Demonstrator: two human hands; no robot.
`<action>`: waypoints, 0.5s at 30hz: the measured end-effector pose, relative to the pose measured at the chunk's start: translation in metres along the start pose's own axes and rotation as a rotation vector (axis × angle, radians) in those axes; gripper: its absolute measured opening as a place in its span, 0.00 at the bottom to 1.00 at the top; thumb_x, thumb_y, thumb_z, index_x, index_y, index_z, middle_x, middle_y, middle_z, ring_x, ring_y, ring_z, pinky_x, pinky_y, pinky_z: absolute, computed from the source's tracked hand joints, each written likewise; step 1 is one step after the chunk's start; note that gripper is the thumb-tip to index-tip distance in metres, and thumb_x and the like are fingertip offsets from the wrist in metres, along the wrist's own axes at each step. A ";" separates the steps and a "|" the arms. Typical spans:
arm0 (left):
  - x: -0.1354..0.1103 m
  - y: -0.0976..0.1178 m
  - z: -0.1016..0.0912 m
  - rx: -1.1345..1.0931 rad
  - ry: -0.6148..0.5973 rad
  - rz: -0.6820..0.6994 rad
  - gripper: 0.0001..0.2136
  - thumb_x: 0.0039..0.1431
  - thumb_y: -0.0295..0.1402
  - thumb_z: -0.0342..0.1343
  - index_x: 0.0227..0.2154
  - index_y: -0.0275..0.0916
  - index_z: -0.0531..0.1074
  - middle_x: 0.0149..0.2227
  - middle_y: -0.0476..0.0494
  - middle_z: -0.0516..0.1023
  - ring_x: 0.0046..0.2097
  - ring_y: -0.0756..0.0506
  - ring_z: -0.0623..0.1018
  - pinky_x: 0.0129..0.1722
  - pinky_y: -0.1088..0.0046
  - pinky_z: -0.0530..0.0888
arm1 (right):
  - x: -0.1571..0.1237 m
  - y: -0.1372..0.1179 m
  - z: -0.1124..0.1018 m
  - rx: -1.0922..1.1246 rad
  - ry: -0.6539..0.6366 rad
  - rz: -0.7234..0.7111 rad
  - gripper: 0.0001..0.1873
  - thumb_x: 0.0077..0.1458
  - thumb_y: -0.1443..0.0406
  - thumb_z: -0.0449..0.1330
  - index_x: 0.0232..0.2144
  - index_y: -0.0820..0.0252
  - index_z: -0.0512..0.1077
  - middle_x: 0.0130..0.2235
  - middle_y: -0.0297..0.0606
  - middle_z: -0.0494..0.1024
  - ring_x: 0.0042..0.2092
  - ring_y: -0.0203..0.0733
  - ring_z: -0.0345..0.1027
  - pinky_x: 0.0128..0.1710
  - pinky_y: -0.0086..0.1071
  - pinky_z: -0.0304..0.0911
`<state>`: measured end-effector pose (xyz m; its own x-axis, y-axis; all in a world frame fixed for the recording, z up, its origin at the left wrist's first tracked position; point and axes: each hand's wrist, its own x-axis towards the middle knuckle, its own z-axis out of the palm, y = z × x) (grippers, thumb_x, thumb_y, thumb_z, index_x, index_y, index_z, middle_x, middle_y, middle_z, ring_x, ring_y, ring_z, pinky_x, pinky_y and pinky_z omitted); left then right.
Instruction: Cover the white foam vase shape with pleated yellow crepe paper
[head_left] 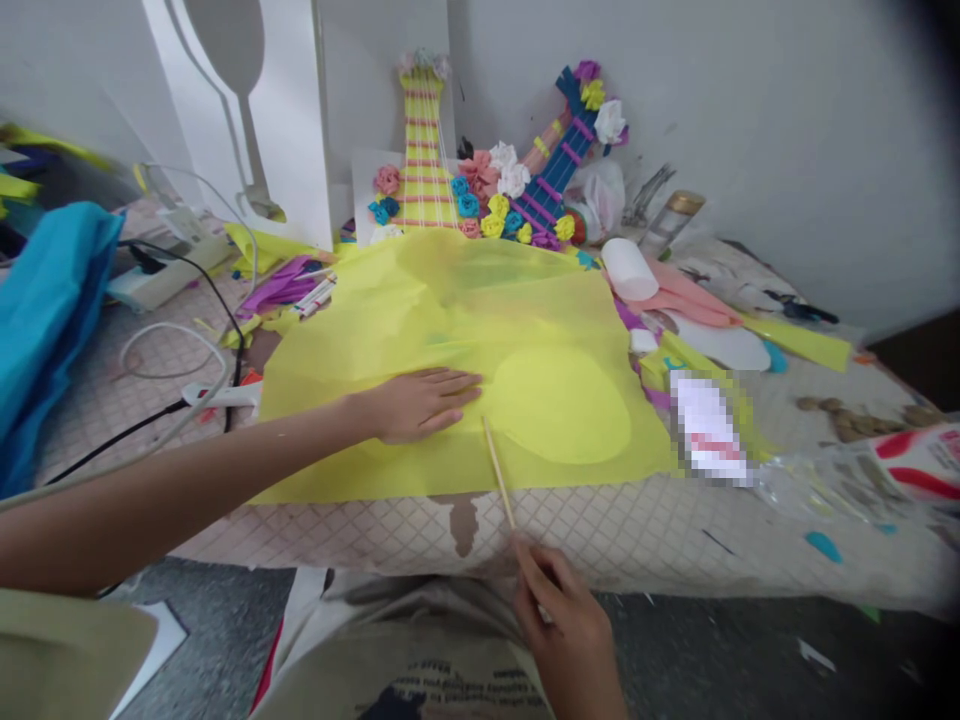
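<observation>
My left hand lies flat on a large sheet of thin yellow paper, fingers stretched towards the right. Just beyond its fingertips a brighter yellow rounded shape shows against the sheet; I cannot tell whether it is on top or underneath. At the table's front edge, my right hand is closed around the lower end of a thin wooden stick. The stick slants up and left over the paper, its tip close to the narrow left end of the rounded shape.
Behind the sheet stand a yellow paper guitar and a blue one, with paper flowers. Blue paper and a power strip lie left. To the right are a white roll, a glass jar and a plastic wrapper.
</observation>
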<state>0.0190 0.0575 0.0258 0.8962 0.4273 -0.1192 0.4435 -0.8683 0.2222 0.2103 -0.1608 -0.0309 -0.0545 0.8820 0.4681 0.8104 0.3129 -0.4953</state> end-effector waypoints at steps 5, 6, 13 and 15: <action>0.000 -0.001 0.000 -0.019 -0.012 -0.005 0.23 0.64 0.39 0.29 0.60 0.38 0.45 0.64 0.45 0.45 0.63 0.48 0.47 0.61 0.68 0.45 | -0.004 -0.005 0.008 0.046 -0.038 -0.007 0.19 0.53 0.73 0.50 0.47 0.62 0.69 0.28 0.38 0.72 0.28 0.32 0.67 0.28 0.23 0.65; 0.000 -0.001 0.000 -0.021 -0.013 -0.007 0.23 0.64 0.39 0.29 0.60 0.38 0.45 0.64 0.46 0.44 0.63 0.48 0.47 0.61 0.68 0.45 | -0.004 -0.005 0.008 0.047 -0.028 -0.004 0.19 0.53 0.73 0.50 0.47 0.62 0.69 0.28 0.37 0.72 0.28 0.32 0.67 0.28 0.22 0.65; -0.001 0.000 -0.002 -0.037 -0.035 -0.023 0.24 0.64 0.39 0.28 0.60 0.36 0.46 0.64 0.44 0.44 0.63 0.49 0.47 0.61 0.70 0.44 | -0.002 -0.008 0.010 0.056 -0.089 -0.027 0.19 0.53 0.73 0.50 0.48 0.65 0.68 0.29 0.38 0.72 0.28 0.32 0.67 0.27 0.22 0.64; -0.001 -0.001 -0.002 -0.045 -0.028 -0.023 0.24 0.64 0.39 0.28 0.60 0.37 0.46 0.64 0.45 0.44 0.63 0.49 0.46 0.61 0.70 0.44 | 0.000 -0.011 0.011 0.082 -0.116 -0.031 0.19 0.54 0.73 0.49 0.47 0.65 0.69 0.28 0.38 0.71 0.28 0.32 0.67 0.26 0.22 0.64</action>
<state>0.0181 0.0585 0.0273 0.8856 0.4388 -0.1520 0.4642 -0.8459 0.2624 0.1952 -0.1608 -0.0334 -0.1498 0.9049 0.3983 0.7575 0.3639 -0.5420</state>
